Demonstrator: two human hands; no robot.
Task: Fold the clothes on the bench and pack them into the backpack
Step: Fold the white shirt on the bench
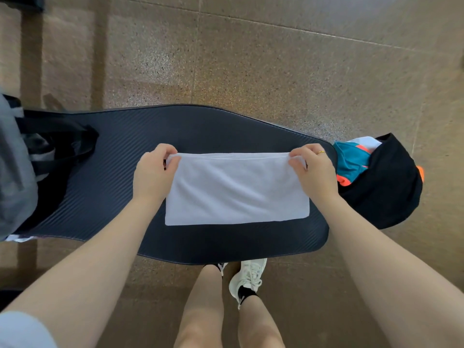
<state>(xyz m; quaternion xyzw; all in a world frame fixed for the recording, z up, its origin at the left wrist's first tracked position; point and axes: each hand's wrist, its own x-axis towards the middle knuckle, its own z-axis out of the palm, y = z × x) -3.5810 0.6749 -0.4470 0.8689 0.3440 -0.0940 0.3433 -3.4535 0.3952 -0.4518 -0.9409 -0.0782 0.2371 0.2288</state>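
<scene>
I find no readable text, label, brand, number or sign anywhere in my head view: not on the white cloth (236,189), the dark desk (125,187), the bags or the shoe (247,280).

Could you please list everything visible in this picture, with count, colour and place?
Bench: one, dark navy ribbed pad, across the middle of the view.
Towel: one, white, folded flat, on the bench centre.
Backpack: one, grey with black straps, on the bench's left end.
Clothes pile: one heap, black with teal, orange and white pieces, at the bench's right end.
Floor: brown speckled tiles, all around.
Shoe: one fully seen, white, below the bench; a second is mostly hidden.
Ring: one, gold, on the right hand.
Left hand: pinches the towel's far left corner.
Right hand: pinches the far right corner.
</scene>
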